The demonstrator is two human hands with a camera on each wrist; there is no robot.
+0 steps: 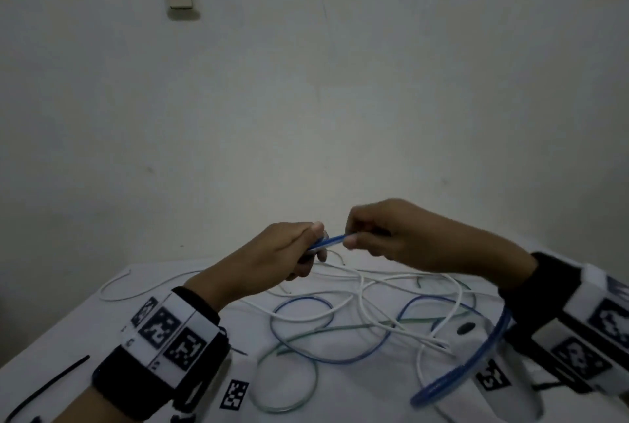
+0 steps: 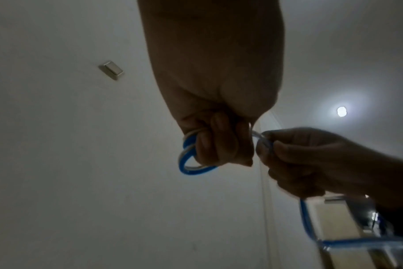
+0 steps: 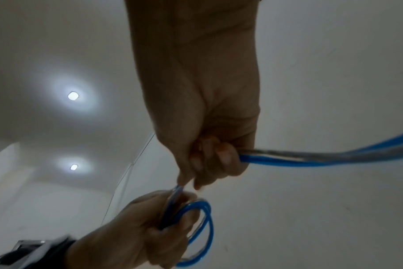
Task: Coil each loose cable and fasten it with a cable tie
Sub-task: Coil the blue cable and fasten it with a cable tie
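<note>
Above the white table (image 1: 51,347), I see both hands raised and close together on one blue cable (image 1: 328,241). My left hand (image 1: 286,249) has its fingers curled round a small coil of that cable, the loops sticking out past the knuckles. My right hand (image 1: 384,235) pinches the stretch running from the coil, and the rest of the cable swings down in a wide arc under my right wrist. Below, white cables (image 1: 371,290), a green cable (image 1: 306,337) and another blue loop lie tangled on the table; a black cable tie (image 1: 47,385) lies at its near left edge.
</note>
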